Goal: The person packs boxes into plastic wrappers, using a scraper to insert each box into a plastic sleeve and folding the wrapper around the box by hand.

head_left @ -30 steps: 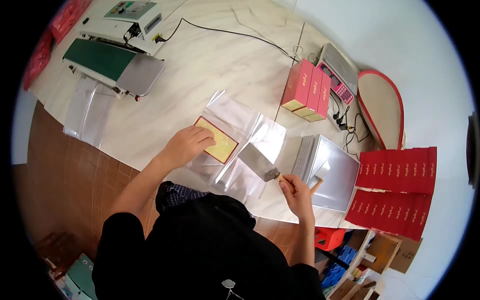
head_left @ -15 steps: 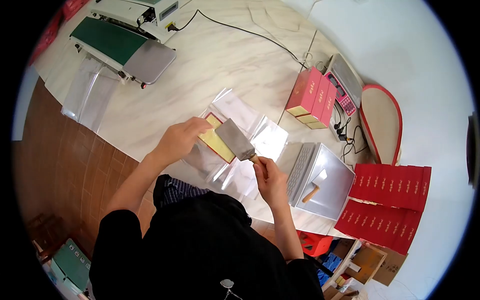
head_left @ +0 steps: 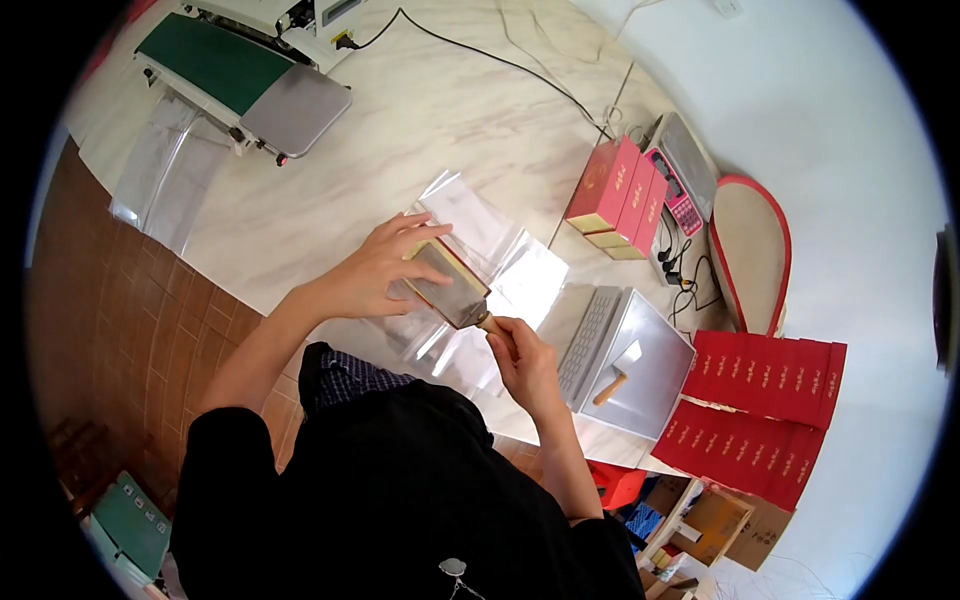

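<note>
My right hand is closed around the wooden handle of a scraper with a wide metal blade. The blade lies over a shallow yellow box with a red edge, covering most of it. My left hand reaches in from the left with its fingers spread over the box and blade. One fingertip is over the blade; whether it presses on it I cannot tell. Beneath the box, clear plastic bags are spread on the marbled table.
A sealing machine with a green belt stands at the back left. To the right are red boxes, a scale, a pink calculator, a grey tray holding a second scraper, and rows of red packets.
The scraper blade has moved left and down, more squarely over the yellow box. My left hand's fingers have spread and now reach across the box and blade.
</note>
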Action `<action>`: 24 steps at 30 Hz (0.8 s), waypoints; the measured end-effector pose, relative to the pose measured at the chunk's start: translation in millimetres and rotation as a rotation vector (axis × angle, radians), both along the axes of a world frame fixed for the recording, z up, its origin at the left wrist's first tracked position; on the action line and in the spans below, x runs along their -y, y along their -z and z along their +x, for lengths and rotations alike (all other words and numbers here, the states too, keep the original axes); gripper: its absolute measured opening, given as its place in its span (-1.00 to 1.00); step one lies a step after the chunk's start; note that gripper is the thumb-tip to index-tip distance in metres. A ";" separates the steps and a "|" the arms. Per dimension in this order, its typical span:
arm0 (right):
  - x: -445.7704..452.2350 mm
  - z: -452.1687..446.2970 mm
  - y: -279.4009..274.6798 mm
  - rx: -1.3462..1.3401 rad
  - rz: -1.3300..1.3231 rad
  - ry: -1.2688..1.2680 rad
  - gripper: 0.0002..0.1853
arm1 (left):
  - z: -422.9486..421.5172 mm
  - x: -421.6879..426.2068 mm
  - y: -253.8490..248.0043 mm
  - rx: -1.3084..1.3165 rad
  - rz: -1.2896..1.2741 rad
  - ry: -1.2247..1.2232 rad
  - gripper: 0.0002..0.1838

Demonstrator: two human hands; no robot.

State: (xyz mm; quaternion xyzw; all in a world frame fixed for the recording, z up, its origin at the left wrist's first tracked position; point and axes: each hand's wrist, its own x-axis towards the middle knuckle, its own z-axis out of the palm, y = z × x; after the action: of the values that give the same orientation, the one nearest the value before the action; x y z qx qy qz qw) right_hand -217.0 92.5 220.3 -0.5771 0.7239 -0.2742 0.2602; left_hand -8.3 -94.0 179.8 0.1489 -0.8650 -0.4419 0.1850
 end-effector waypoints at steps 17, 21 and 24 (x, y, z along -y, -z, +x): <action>2.9 -7.0 -3.8 0.068 0.059 -0.045 -0.82 | -30.7 10.4 11.9 -0.017 0.132 0.040 -0.83; 1.8 -8.2 -3.1 0.064 0.036 -0.063 -0.83 | -33.9 13.5 8.6 0.048 0.145 0.059 -0.82; -7.5 -11.8 1.8 0.061 -0.020 -0.052 -0.82 | -34.5 18.0 1.7 0.099 0.147 0.077 -0.83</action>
State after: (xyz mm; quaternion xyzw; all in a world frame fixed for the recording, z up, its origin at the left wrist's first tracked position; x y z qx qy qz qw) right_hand -228.9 100.1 218.5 -0.5899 0.6975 -0.2919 0.2833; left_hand -42.8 -112.1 178.2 0.1502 -0.8435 -0.5030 0.1134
